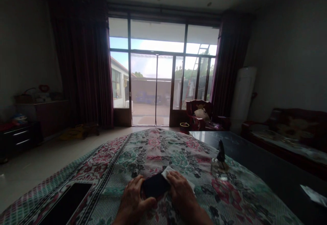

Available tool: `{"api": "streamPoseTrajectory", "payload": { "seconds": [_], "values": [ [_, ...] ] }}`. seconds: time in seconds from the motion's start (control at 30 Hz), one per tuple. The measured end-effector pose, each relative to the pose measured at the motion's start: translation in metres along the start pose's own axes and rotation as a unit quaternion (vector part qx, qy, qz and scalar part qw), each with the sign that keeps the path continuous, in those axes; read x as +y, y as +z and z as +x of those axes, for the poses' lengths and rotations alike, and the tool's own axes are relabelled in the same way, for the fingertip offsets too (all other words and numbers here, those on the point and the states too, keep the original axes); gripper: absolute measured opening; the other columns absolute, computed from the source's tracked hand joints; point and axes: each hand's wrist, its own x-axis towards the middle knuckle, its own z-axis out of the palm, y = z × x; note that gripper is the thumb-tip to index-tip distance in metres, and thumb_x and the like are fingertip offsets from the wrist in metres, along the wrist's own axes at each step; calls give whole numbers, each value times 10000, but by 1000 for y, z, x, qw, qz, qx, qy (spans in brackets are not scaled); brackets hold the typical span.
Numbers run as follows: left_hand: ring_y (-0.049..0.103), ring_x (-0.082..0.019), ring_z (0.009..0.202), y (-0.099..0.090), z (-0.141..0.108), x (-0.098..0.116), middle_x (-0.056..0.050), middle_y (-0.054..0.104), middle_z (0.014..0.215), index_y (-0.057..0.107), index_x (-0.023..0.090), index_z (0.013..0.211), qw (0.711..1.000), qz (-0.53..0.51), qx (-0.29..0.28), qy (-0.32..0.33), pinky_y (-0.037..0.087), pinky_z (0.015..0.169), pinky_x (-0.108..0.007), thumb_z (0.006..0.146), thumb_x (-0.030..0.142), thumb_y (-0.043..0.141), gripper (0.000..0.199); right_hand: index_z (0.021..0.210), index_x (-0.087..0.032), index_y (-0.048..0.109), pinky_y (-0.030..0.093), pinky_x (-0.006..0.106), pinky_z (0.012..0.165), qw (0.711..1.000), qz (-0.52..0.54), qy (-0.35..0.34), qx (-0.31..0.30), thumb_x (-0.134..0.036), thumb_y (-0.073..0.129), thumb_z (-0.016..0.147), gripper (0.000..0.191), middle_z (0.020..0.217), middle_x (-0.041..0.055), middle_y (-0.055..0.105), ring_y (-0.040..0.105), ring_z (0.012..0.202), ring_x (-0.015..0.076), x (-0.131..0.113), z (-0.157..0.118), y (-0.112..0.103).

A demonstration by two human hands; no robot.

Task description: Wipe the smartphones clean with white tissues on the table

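Observation:
A dark, flat rectangular object [155,185] lies low over the flowered cloth [125,170], between my two hands. My left hand [135,197] grips its left end, thumb along the near edge and fingers at the far side. At its right end, my right hand [178,189] presses a white tissue [167,171] onto the surface with its fingers together. Part of the tissue sticks out to the right of that hand. What the dark object is cannot be made out.
A large black tablet-like slab [67,203] lies at the left. Right of my hands stands a glass jar [220,168] with a dark top. A dark glossy table [255,163] extends rightward, bearing a white packet [314,194]. Beyond are an armchair [200,110] and glass doors.

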Motion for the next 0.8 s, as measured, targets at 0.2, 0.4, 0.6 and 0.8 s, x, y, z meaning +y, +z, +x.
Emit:
{"api": "streamPoseTrajectory", "payload": {
  "seconds": [0.2, 0.4, 0.6, 0.8],
  "values": [
    [392, -324, 1341, -2, -1, 1, -168, 481, 1421, 557, 91, 1268, 1000, 16, -11, -9, 279, 1124, -411, 643, 491, 651, 747, 1245, -150, 605, 299, 297, 1101, 999, -13, 17, 29, -77, 353, 821, 499, 1337, 81, 557, 456, 1281, 185, 10, 3, -4],
    [410, -319, 1330, 1, -3, -4, -137, 503, 1410, 581, 130, 1244, 1000, 16, 3, 16, 301, 1115, -404, 579, 453, 705, 750, 1312, -126, 551, 285, 394, 1130, 999, -26, -23, 0, -136, 374, 853, 492, 1398, 108, 496, 395, 1334, 242, -4, -8, 9],
    [425, -324, 1323, 4, 0, -8, -143, 509, 1405, 591, 131, 1242, 999, 22, -2, 23, 315, 1117, -415, 580, 398, 696, 722, 1313, -161, 551, 310, 423, 1119, 995, 16, -93, -37, -131, 439, 798, 528, 1393, 99, 503, 407, 1325, 251, -26, -16, 16],
    [438, -326, 1312, -6, -2, 2, -153, 509, 1402, 603, 111, 1220, 1000, 16, -14, 9, 332, 1105, -403, 565, 422, 714, 734, 1272, -172, 588, 296, 401, 1123, 995, 24, -90, -34, -115, 394, 806, 509, 1366, 77, 536, 425, 1312, 221, -25, -13, 10]
  ]
}}
